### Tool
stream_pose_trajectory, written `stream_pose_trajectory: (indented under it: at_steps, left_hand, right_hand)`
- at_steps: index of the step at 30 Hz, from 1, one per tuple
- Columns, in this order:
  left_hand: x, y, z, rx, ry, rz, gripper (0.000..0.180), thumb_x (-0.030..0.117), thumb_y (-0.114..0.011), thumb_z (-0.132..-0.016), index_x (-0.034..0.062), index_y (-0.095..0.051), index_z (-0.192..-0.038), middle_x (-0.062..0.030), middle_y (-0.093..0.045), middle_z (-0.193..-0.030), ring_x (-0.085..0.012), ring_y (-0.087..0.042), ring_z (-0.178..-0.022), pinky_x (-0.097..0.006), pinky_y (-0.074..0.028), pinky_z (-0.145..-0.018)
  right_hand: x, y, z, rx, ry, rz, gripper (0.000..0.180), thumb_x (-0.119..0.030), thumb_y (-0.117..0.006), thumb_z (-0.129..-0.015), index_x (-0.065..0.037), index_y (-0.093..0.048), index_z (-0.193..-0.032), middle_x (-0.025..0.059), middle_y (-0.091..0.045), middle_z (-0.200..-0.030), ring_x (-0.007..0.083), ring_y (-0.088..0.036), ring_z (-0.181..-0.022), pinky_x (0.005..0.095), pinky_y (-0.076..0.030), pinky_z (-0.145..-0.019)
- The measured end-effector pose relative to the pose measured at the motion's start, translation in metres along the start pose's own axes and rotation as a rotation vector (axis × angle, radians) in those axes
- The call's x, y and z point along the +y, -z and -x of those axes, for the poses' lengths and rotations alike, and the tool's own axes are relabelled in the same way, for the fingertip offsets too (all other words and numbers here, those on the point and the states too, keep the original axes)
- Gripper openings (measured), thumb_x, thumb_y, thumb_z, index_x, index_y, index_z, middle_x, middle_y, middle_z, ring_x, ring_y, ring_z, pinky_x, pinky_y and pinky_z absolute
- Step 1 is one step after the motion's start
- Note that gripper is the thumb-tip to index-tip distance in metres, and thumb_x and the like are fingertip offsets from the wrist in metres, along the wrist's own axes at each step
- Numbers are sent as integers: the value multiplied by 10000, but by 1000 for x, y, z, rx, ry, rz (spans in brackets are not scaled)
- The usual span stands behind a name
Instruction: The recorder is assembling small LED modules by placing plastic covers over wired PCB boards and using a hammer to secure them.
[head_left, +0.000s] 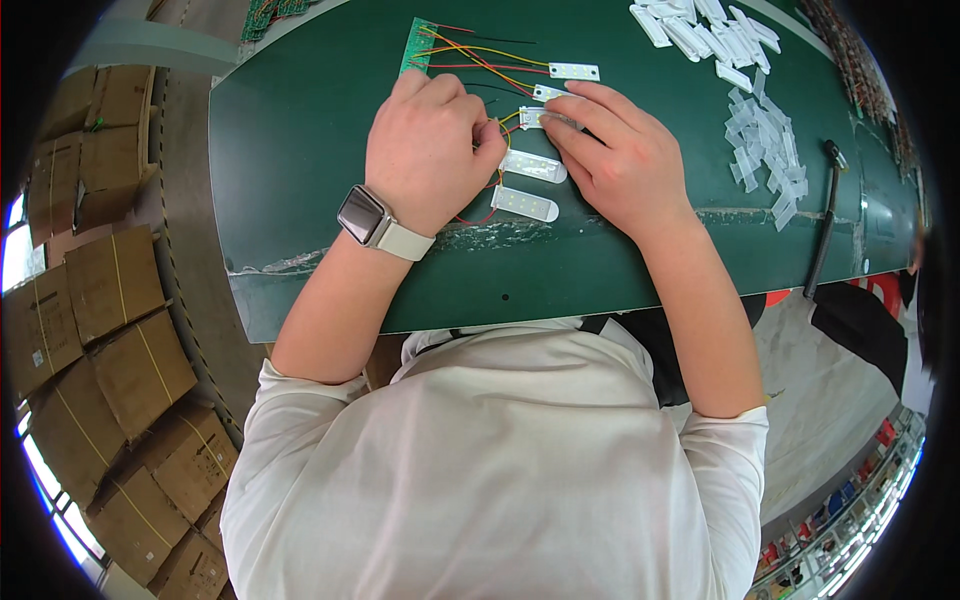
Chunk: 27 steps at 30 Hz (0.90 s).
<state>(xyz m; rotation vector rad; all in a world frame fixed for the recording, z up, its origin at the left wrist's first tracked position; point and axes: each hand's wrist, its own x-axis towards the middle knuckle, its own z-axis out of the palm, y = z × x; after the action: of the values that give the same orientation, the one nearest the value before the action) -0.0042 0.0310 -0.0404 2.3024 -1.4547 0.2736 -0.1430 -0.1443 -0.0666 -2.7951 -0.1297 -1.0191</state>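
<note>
A: What can't you make out near the green circuit strip (417, 45)?

B: Its top end is cut off. The left hand (428, 150) hides some wires below it; the right hand (625, 160) covers part of a white module (533, 117).

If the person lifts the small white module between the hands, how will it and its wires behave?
The white module looks small, probably light and stiff. Its thin wires curve loosely, so likely floppy, and run toward the green board, so they may tug it.
</note>
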Motion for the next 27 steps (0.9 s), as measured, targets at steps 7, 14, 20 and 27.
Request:
stream_pose_trajectory:
  at_steps: [7, 14, 20, 27]
  left_hand:
    - [1, -5, 1, -114, -14, 195, 157, 172, -786, -859, 67, -691, -790, -42, -644, -745, -261, -595, -771, -378, -509, -714]
    - [0, -4, 1, -83, 18, 229, 154, 172, -798, -847, 104, -795, -985, -33, -707, -826, -249, -642, -825, -372, -535, -759]
    - [-4, -14, 0, 21, -34, 245, 229, 159, -811, -826, 111, -805, -1050, -37, -740, -1000, -259, -646, -984, -381, -549, -880]
    - [-11, -17, -1, 14, -89, 267, 281, 148, -818, -811, 125, -803, -1091, -27, -761, -1114, -255, -648, -1079, -378, -550, -957]
  right_hand:
    - [0, -4, 5, -20, -58, -19, 187, -86, -742, -769, -133, -781, -946, -40, -743, -1024, 156, -706, -967, 307, -591, -744]
    - [3, -4, 6, -32, -77, -98, 223, -65, -751, -756, -117, -792, -969, -17, -740, -1021, 186, -696, -946, 332, -590, -772]
    - [-1, 0, 7, -65, -105, -163, 256, -13, -745, -747, -90, -792, -987, 28, -737, -1050, 220, -694, -978, 351, -593, -824]
    - [1, -6, 6, -78, -128, -212, 286, 9, -738, -748, -78, -793, -1015, 35, -734, -1066, 238, -693, -1019, 363, -595, -861]
